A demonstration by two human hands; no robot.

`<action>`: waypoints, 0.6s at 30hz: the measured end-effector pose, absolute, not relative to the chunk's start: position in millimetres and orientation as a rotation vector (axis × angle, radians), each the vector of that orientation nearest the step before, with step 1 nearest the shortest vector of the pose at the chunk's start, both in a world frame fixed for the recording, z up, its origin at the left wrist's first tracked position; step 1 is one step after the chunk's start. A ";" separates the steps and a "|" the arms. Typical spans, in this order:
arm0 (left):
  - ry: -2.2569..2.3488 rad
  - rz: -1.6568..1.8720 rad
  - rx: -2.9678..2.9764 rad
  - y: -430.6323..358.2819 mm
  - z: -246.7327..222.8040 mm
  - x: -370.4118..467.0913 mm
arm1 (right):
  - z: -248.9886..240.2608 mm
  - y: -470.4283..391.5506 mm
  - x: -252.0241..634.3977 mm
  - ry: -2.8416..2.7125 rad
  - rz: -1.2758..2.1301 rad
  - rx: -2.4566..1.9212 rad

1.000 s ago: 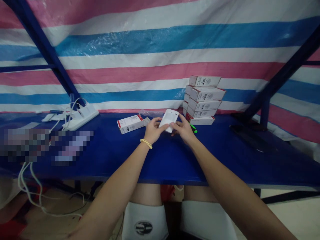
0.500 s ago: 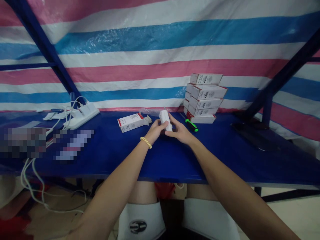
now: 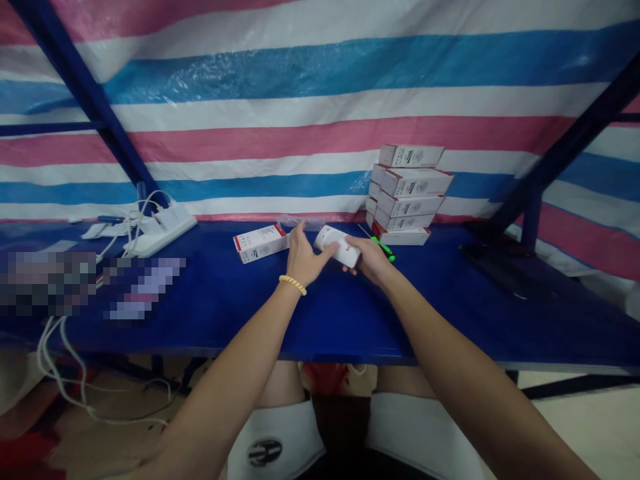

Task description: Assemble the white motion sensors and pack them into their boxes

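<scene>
A white rounded rectangular device (image 3: 342,244) with small red marks is held a little above the table, its broad face turned up. My right hand (image 3: 371,259) grips its right end, thumb on top and fingertips showing underneath. At the device's left side, my left hand (image 3: 304,259) has its fingers stretched out and apart, and the thumb tip rests against the device's near edge. Just left of that hand lies a white and red carton (image 3: 261,243), its right end hidden behind the fingers. Beyond my right hand is a green and black screwdriver (image 3: 384,249), partly covered.
Similar cartons (image 3: 413,193) are stacked at the back of the blue table (image 3: 345,320). Clear plastic wrap (image 3: 300,220) lies behind my left hand. A white power strip (image 3: 163,233) with cables stands left; a dark flat object (image 3: 505,270) lies right. Striped sheeting (image 3: 300,140) hangs behind.
The device has turned from upright to lying slantwise, showing its broad face. My left hand has opened and drawn its fingers leftward off it, while my right hand keeps hold.
</scene>
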State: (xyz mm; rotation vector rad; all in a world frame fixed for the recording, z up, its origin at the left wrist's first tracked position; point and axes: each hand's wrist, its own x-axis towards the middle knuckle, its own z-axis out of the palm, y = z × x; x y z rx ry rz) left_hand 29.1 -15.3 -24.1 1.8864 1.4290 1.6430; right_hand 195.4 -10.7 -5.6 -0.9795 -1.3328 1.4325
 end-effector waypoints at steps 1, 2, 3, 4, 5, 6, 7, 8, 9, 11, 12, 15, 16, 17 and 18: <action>1.394 1.594 2.058 -18.2 -22.8 29.2 | -6.2 -10.0 196.1 -1.347 1.423 -1.020; 1.347 1.505 2.229 -20.9 -21.5 29.7 | -7.2 -9.5 196.6 -1.381 1.406 -1.053; 1.298 1.401 2.370 -23.2 -20.3 30.3 | -8.5 -9.2 196.7 -1.431 1.388 -1.078; 1.255 1.303 2.471 -25.0 -19.2 30.9 | -10.0 -9.4 196.4 -1.489 1.370 -1.096; 1.219 1.224 2.532 -26.2 -18.2 31.4 | -11.4 -10.0 195.8 -1.545 1.358 -1.108; 1.190 1.164 2.563 -26.8 -17.4 31.6 | -12.4 -10.9 194.8 -1.591 1.354 -1.114; 1.169 1.113 2.574 -26.9 -16.7 31.6 | -13.0 -11.9 193.8 -1.621 1.359 -1.112; 1.158 1.066 2.573 -26.6 -16.2 31.2 | -12.9 -12.9 193.1 -1.641 1.368 -1.105; 1.159 1.022 2.568 -26.1 -15.7 30.6 | -12.2 -13.5 193.2 -1.660 1.375 -1.093; 1.200 0.976 2.557 -24.7 -15.1 28.7 | -8.7 -12.7 197.7 -1.723 1.361 -1.064; 1.231 0.985 2.553 -24.0 -15.0 27.5 | -6.4 -10.9 203.0 -1.749 1.315 -1.063; 1.295 1.122 2.522 -21.9 -15.3 22.9 | -0.9 -0.5 230.5 -1.615 0.934 -1.255; 1.307 1.180 2.497 -21.1 -15.6 21.1 | -0.6 3.9 242.1 -1.491 0.743 -1.392; 1.315 1.232 2.467 -20.3 -16.0 19.3 | -1.2 8.1 253.6 -1.369 0.558 -1.544; 1.322 1.272 2.436 -19.5 -16.5 17.7 | -2.7 12.1 264.0 -1.289 0.417 -1.696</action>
